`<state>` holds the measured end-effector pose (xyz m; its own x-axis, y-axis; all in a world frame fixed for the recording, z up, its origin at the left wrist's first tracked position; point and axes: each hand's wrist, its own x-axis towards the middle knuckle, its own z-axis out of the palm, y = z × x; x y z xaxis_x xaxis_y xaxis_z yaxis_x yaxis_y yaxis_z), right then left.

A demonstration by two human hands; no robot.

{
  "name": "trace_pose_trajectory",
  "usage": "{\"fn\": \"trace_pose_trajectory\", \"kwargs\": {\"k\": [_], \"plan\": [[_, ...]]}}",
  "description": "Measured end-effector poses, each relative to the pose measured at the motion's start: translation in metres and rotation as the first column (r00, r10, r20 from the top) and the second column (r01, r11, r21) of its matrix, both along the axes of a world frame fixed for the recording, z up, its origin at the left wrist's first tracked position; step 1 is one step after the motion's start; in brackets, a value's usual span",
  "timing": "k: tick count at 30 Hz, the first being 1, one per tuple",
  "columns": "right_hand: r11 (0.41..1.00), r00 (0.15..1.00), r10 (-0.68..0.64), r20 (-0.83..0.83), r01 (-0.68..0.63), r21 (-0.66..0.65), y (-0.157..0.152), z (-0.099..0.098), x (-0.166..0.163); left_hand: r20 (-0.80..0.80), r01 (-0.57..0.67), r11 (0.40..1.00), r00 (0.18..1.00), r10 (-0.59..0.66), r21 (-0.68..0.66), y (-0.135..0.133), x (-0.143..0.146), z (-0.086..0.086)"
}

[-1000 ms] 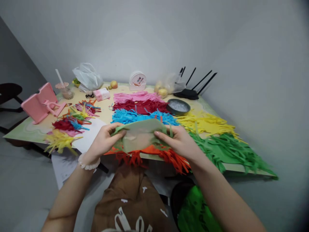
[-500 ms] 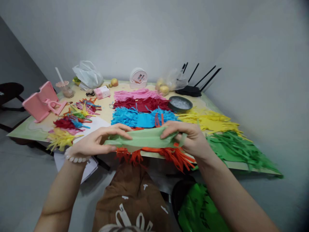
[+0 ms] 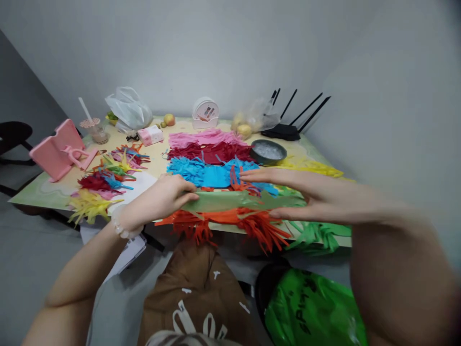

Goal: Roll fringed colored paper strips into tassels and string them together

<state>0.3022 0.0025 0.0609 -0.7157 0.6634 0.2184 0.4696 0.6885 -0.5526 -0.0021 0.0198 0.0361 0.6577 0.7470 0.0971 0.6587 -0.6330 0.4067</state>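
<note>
A light green strip of thin paper or cloth (image 3: pixel 223 202) stretches sideways above the table's front edge. My left hand (image 3: pixel 167 192), with a white bead bracelet at the wrist, pinches its left end between thumb and fingers. At the strip's right end, my right hand (image 3: pixel 306 192) is open, its fingers straight and thumb apart; the forearm is blurred. Just below the strip are orange fringed strips (image 3: pixel 230 216), hanging partly over the edge. A blue fringed strip (image 3: pixel 216 176) lies right behind it. Green fringed strips (image 3: pixel 317 235) are partly hidden by my right hand.
Dark red (image 3: pixel 212 152), pink (image 3: pixel 205 138) and yellow fringed strips (image 3: pixel 309 166) lie farther back, beside a dark bowl (image 3: pixel 268 152). Left are mixed fringed bunches (image 3: pixel 97 182), a pink stand (image 3: pixel 59 151) and a cup (image 3: pixel 97 132). A black router (image 3: pixel 283 131) stands at back.
The green strip has come down closer to the table. My right hand has loosened from its end and moved right with fingers extended; my left hand still pinches it.
</note>
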Motion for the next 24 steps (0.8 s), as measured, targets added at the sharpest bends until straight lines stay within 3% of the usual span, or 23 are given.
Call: {"fn": "trace_pose_trajectory", "kwargs": {"k": [3, 8, 15, 24], "plan": [[0.998, 0.996, -0.060, -0.060, 0.062, 0.023, 0.004, -0.008, -0.022, -0.132, 0.025, 0.991, 0.991, -0.008, 0.129, -0.002, 0.007, 0.002], [0.986, 0.989, -0.141, 0.037, 0.144, -0.088, 0.010, -0.034, -0.056, -0.173, 0.062, 0.987, 0.984, -0.036, 0.148, -0.002, 0.006, 0.007], [0.948, 0.956, -0.294, -0.012, 0.290, -0.132, 0.000, -0.024, -0.047, 0.062, 0.038, 0.981, 0.998, -0.026, -0.192, 0.007, -0.008, 0.006], [0.946, 0.965, -0.261, -0.007, 0.255, -0.202, 0.003, -0.022, -0.038, 0.133, 0.036, 0.957, 0.991, 0.003, -0.288, 0.010, -0.004, 0.002]]}}
